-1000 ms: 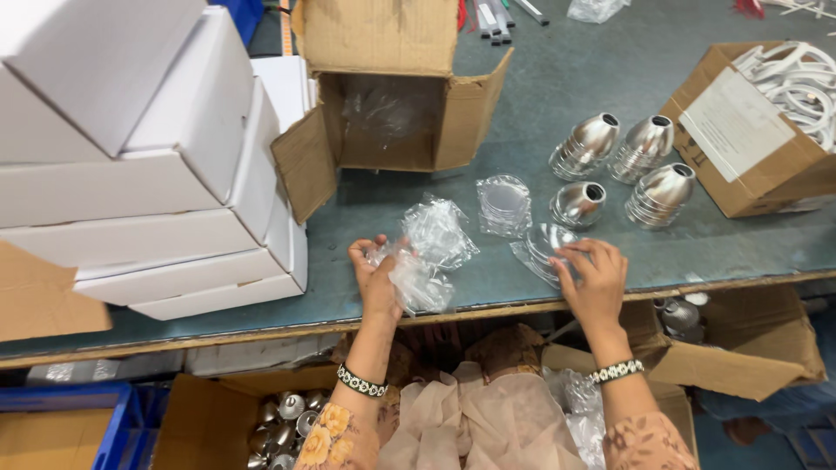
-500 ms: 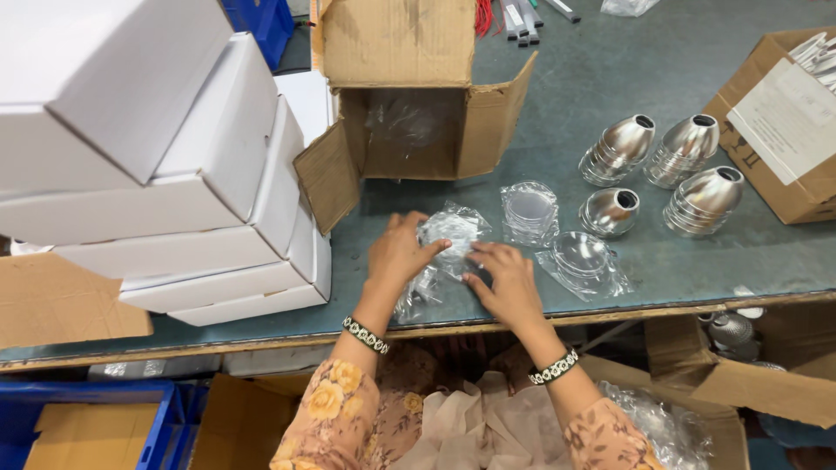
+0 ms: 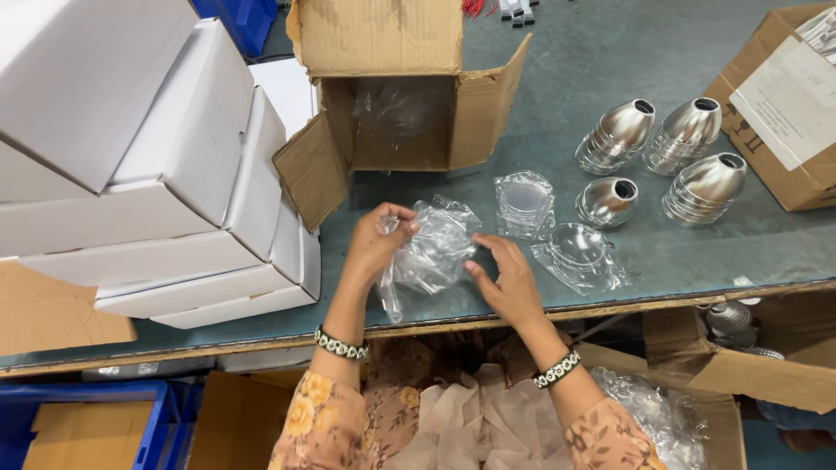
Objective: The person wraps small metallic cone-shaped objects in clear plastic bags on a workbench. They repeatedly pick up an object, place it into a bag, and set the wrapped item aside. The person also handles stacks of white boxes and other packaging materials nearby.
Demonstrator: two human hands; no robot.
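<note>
A worker's left hand [image 3: 376, 239] pinches the top corner of a crumpled clear bag [image 3: 431, 248] just in front of the open carton [image 3: 396, 96], while the right hand [image 3: 508, 280], fingers loosely spread, touches the bag's right edge.

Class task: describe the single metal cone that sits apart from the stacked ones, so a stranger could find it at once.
Start at the open cardboard box at the back of the grey-green table. To its right stand three stacks of shiny metal cones. The single cone lies just left of the lowest stack, beside a bagged clear disc; it alone is unstacked.
</note>
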